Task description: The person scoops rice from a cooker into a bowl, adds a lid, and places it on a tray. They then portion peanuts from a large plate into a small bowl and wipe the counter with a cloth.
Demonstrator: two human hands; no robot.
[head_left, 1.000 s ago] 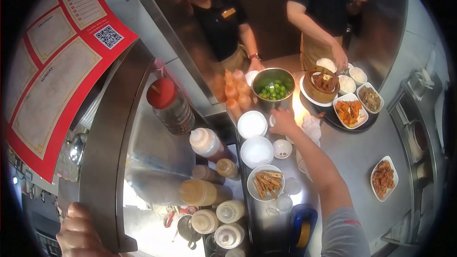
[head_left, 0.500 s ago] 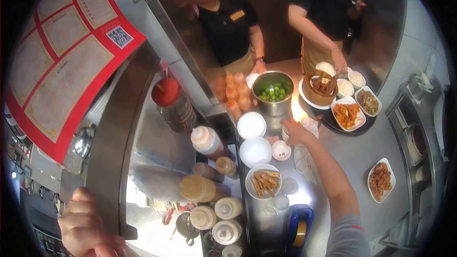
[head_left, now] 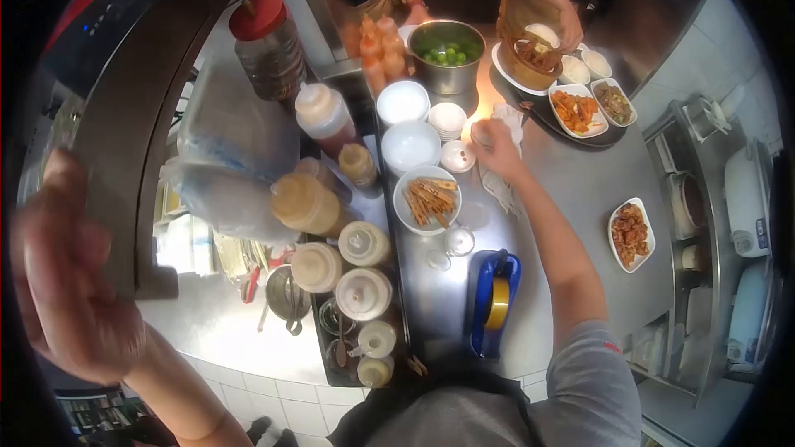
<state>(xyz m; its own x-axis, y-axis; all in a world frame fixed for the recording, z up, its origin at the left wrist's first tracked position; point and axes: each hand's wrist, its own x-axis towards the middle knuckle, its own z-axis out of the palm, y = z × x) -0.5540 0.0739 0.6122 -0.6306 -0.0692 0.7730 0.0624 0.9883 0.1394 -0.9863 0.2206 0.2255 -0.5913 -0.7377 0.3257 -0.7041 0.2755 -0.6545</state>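
Observation:
My right hand (head_left: pixel 493 147) reaches over the steel counter with its fingers curled round something pale, too small and blurred to name. Just left of it stand a stack of small white bowls (head_left: pixel 447 120) and a small white dish (head_left: pixel 457 157) with reddish specks. A crumpled white cloth (head_left: pixel 508 126) lies against its far side. My left hand (head_left: pixel 79 281), blurred by motion, is raised at the far left beside a dark metal frame (head_left: pixel 124 149), fingers pointing up, with nothing seen in it. A bowl of wrapped sticks (head_left: pixel 429 200) sits nearer me.
Sauce bottles (head_left: pixel 310 203) crowd a black tray. Behind are a steel pot of green fruit (head_left: pixel 447 56), a bamboo steamer (head_left: pixel 534 66) and side dishes. A blue tape dispenser (head_left: pixel 497 306) stands near me. Fried food (head_left: pixel 631 236) is at right. Two people stand opposite; one hand (head_left: pixel 570 29) is at the steamer.
The view has tilted down and shifted. The stack of small bowls now stands apart from my right hand. My left hand has risen, its curled fingers now stretched. The red menu has mostly left view.

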